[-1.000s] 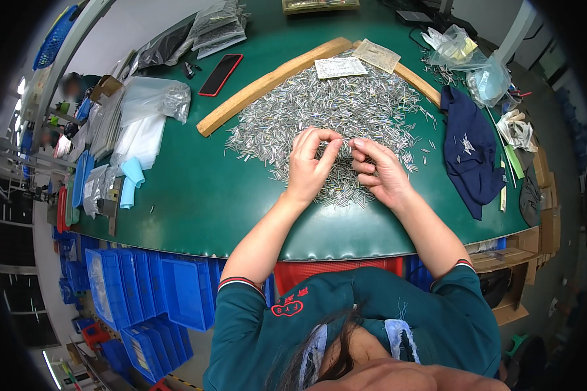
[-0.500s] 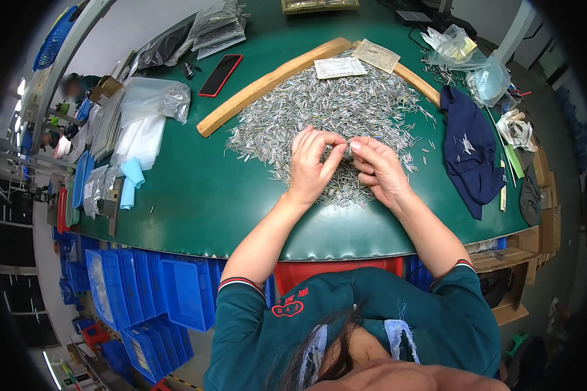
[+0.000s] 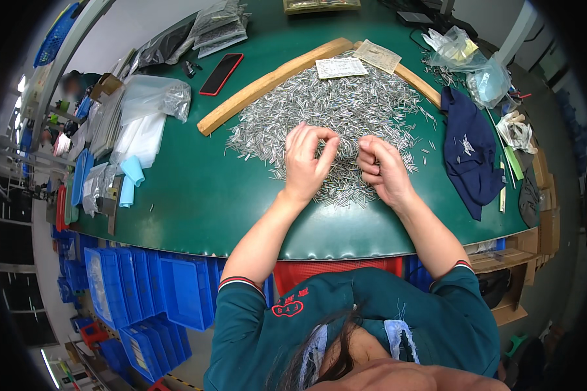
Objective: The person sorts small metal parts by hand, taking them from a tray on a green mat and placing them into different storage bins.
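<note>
A broad heap of small, thin silvery metal pins (image 3: pixel 274 111) covers the middle of the green table (image 3: pixel 195 195). Over its near part is my left hand (image 3: pixel 308 159), thumb and forefinger pressed together in a pinch. My right hand (image 3: pixel 383 166) is a short way to the right, its fingers curled in and the thumb against the forefinger. A gap lies between the two hands. Whatever either pinch holds is too small to make out. On the far side of the heap rest two printed paper labels, one white (image 3: pixel 340 68) and one yellowish (image 3: pixel 378 57).
Two wooden bars border the heap, the longer bar (image 3: pixel 274 81) at left. Beyond it lies a red-edged phone (image 3: pixel 221 74). Plastic bags (image 3: pixel 151 98) lie left; a navy cloth (image 3: pixel 464 150) with several pins on it lies right. Blue bins (image 3: pixel 186 293) stand below the table's front edge.
My hands, which met fingertip to fingertip half a second ago, have drawn apart. The right hand has moved slightly right and its fingers have curled in more; the left has shifted slightly left.
</note>
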Motion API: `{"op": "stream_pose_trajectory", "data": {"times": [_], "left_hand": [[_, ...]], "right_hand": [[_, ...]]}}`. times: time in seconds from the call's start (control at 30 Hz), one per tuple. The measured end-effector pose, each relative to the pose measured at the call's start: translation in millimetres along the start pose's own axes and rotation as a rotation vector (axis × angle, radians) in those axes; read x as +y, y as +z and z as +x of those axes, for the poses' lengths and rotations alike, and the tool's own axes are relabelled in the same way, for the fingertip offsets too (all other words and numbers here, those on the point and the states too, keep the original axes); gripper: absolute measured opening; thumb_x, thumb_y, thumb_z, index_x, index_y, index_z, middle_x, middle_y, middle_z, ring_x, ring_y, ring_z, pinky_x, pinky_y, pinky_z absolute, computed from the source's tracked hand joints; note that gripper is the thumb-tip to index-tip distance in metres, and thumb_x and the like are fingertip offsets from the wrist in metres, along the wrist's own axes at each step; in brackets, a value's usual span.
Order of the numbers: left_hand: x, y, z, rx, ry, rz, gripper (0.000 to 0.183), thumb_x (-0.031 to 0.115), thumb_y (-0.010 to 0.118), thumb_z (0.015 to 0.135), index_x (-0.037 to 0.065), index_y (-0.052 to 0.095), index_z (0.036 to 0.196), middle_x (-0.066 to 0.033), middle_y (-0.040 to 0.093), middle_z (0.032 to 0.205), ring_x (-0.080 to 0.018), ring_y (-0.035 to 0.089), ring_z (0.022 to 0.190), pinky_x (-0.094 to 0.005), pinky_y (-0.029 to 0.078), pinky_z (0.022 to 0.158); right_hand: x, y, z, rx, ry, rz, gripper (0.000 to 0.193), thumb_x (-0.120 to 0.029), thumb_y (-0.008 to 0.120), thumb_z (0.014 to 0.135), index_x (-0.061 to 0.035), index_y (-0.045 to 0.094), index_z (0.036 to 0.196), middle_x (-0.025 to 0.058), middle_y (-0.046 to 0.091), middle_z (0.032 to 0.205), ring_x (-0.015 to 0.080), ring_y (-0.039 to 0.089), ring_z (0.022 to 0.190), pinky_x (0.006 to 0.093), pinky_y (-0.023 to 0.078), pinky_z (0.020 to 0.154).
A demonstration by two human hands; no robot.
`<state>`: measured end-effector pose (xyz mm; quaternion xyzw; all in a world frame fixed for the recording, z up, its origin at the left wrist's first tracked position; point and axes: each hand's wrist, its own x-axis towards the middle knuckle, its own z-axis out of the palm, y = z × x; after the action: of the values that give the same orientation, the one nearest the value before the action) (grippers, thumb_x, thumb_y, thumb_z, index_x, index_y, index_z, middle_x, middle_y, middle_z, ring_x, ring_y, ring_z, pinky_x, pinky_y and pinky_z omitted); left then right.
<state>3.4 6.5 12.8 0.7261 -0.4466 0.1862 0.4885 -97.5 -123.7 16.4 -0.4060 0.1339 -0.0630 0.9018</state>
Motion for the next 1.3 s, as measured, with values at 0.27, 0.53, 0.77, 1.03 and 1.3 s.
{"op": "stream_pose_trajectory", "data": {"times": [0.27,0.53,0.77,1.03,1.3], "left_hand": [[-6.9,-4.8,3.9,0.072,-0.169,-0.109,0.010,0.015,0.059,0.081,0.005,0.056,0.082,-0.0058,0.058,0.079,-0.0235,0.054,0.078,-0.0336,0.038,0.077],[-6.5,-3.2,1.1,0.011,-0.088,-0.051,0.007,0.008,0.059,0.082,0.003,0.056,0.084,-0.0071,0.058,0.081,-0.0207,0.057,0.078,-0.0316,0.044,0.075],[3.9,-0.9,0.6,-0.095,0.161,0.098,0.012,0.009,0.065,0.074,0.009,0.057,0.083,-0.0030,0.060,0.081,-0.0185,0.058,0.081,-0.0413,0.037,0.090],[-4.3,-0.9,-1.2,-0.253,0.084,0.258,0.028,0.026,0.066,0.073,0.007,0.058,0.091,-0.0036,0.056,0.086,-0.0214,0.051,0.094,-0.0496,0.029,0.093],[-2.8,5.9,-11.2,-0.569,0.008,0.389,0.021,0.025,0.066,0.071,0.014,0.062,0.087,-0.0035,0.052,0.097,-0.0214,0.048,0.103,-0.0576,0.020,0.098]], "right_hand": [[5.1,12.1,-10.8,-0.668,0.209,-0.719,0.018,-0.022,0.057,0.085,-0.0059,0.063,0.086,-0.0035,0.055,0.069,0.0031,0.048,0.063,0.0188,0.039,0.058],[-1.3,3.1,1.5,-0.043,0.164,-0.009,0.016,-0.022,0.056,0.086,-0.0079,0.056,0.093,-0.0113,0.031,0.055,-0.0017,0.022,0.042,0.0154,0.014,0.036],[1.0,6.1,2.0,0.016,0.135,0.000,0.015,-0.024,0.055,0.087,-0.0089,0.053,0.090,-0.0105,0.029,0.055,-0.0014,0.024,0.043,0.0151,0.014,0.034],[-4.8,-14.0,8.9,-0.117,0.231,0.580,0.012,-0.022,0.049,0.085,-0.0105,0.052,0.084,-0.0045,0.040,0.064,0.0029,0.033,0.046,0.0149,0.021,0.032],[-6.9,-15.2,10.9,-0.051,0.124,0.545,0.022,-0.031,0.051,0.086,-0.0095,0.051,0.083,-0.0032,0.041,0.066,0.0035,0.033,0.047,0.0151,0.021,0.032]]}}
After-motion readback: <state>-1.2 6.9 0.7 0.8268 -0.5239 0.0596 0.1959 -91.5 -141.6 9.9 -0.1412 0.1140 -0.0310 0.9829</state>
